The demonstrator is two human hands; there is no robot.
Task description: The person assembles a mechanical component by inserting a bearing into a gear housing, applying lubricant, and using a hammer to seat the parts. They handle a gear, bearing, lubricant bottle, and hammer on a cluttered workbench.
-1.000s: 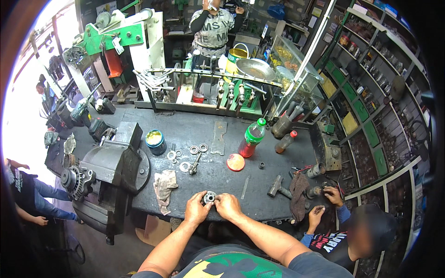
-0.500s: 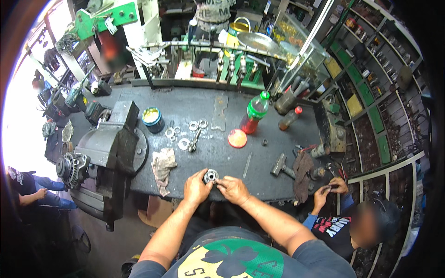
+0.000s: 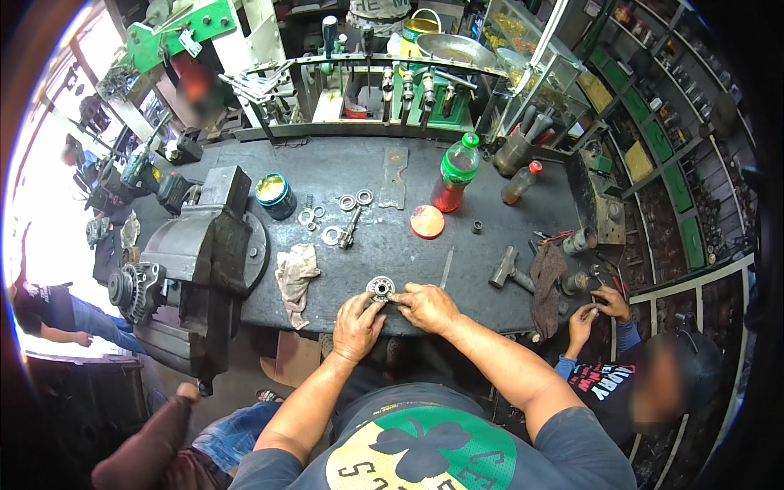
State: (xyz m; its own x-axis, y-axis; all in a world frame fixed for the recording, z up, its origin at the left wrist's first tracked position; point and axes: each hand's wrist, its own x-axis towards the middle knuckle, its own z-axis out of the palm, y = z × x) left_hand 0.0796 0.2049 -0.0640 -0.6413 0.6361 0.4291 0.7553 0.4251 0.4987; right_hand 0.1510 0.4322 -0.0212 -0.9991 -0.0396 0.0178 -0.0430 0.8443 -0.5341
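At the near edge of the workbench [image 3: 327,306], a round metal ball bearing [image 3: 380,287] faces up between my two hands. My left hand [image 3: 358,328] is closed on its near left rim with thumb and fingers. The bearing's right rim meets the fingertips of my right hand [image 3: 428,309], which are pinched together; anything small inside that pinch is hidden. Beyond them lie a toothed metal shaft [image 3: 350,227], a flat ring [image 3: 331,236] and a few smaller rings [image 3: 347,202]. A dirty rag [image 3: 297,279] rests left of my left hand.
A bench vise [image 3: 192,257] with an alternator-like part [image 3: 135,290] stands at left. Behind are a grease tub [image 3: 275,198], a red lid [image 3: 426,222] and bottles [image 3: 457,175]. A hammer [image 3: 506,265] and cloth [image 3: 547,278] lie right. People stand at right [image 3: 604,384] and lower left [image 3: 163,445].
My view has shifted slightly. Both hands and the bearing are a little farther onto the bench, with the left fingers lower on its rim. Another person has come in at lower left.
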